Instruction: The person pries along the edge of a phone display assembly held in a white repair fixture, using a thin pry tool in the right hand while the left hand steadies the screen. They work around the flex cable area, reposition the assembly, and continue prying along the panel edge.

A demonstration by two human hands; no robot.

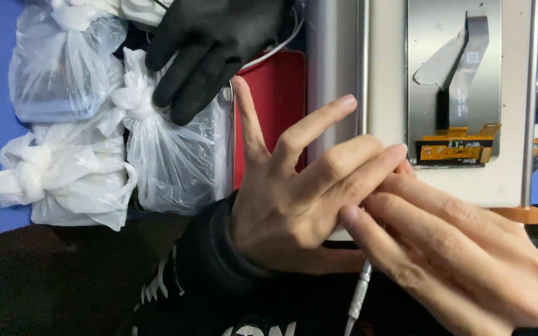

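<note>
The right hand (462,261) is running off the lower right edge; its fingertips are hiding behind the left hand (300,199), so any grip is staying unclear.

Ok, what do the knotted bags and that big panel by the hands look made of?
Knotted bags: thin translucent plastic film, crinkled and glossy. Panel: looks like brushed grey metal sheet, matte sheen, with an orange flex strip, probably polymer film. The left hand and right hand cover its lower edge.

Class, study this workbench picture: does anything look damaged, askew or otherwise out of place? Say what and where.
On the back of the display panel at upper right, the grey ribbon cable lies loose and bent, and a piece of grey tape beside it sits crooked. A black-gloved hand, not the person's own, rests on the knotted plastic bags.
</note>
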